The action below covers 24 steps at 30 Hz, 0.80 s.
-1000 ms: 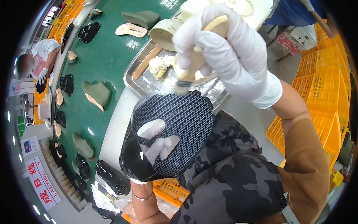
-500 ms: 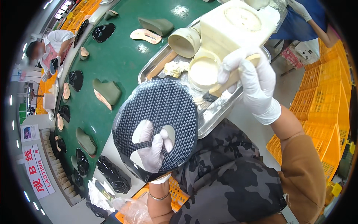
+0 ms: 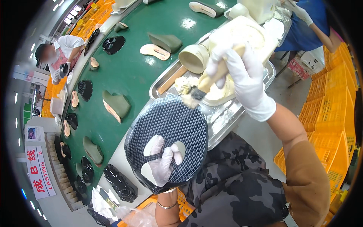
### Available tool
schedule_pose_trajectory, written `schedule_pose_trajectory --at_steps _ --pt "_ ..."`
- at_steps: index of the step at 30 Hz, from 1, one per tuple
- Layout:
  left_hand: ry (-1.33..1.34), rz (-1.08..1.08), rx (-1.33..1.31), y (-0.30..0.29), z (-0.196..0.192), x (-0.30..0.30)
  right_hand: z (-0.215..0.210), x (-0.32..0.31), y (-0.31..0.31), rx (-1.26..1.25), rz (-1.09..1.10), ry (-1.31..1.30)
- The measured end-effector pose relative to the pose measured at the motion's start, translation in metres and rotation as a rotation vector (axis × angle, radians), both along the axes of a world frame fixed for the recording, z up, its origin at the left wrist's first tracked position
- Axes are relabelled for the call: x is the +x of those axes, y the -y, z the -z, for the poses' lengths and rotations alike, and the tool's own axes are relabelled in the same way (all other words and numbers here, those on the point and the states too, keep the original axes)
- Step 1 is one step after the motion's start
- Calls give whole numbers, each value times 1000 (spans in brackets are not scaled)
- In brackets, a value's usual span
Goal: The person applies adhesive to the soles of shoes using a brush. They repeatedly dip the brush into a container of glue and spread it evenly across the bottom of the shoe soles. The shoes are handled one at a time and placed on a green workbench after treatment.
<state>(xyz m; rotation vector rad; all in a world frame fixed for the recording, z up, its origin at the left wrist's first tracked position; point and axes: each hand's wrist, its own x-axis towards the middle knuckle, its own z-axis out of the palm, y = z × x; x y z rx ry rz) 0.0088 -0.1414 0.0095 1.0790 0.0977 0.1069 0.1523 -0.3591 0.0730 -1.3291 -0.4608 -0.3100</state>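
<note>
My left hand [image 3: 160,166], in a white glove, grips a black shoe upper [image 3: 170,121] whose woven inner face is turned up. Its fingers show through cut-outs in the piece, thumb and fingertips closed on a strip between them. White-gloved too, my right hand [image 3: 245,79] is closed round the wooden handle of a flat brush [image 3: 208,80]. The brush's bristles meet the upper's far edge, which carries a whitish smear. Beyond the upper lies a metal tray [image 3: 227,126] with white paste on it. A tub of white paste [image 3: 219,93] stands there, partly hidden by my right hand.
A cream cup [image 3: 194,58] lies tipped in the tray. The green work surface [image 3: 128,68] bears several green shoe lasts [image 3: 116,104] and glossy black uppers [image 3: 120,183]. Yellow crates [image 3: 321,109] stack at right. One co-worker [image 3: 62,56] is at far left, another person's arm at upper right.
My right hand has carried the brush left, from beside the paste tub to the upper's far edge. The left hand keeps its grip; the surroundings have shifted slightly right in view.
</note>
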Motion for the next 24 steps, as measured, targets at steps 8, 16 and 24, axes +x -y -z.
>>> schedule_pose_trajectory --at_steps 8,16,24 --pt "-30 -80 -37 0 4 7 -17 -14 6 78 -22 31" --pt "89 44 -139 -6 3 -3 -10 8 -16 155 -45 34" --pt "57 -57 -96 -2 5 2 0 -22 4 81 36 -154"
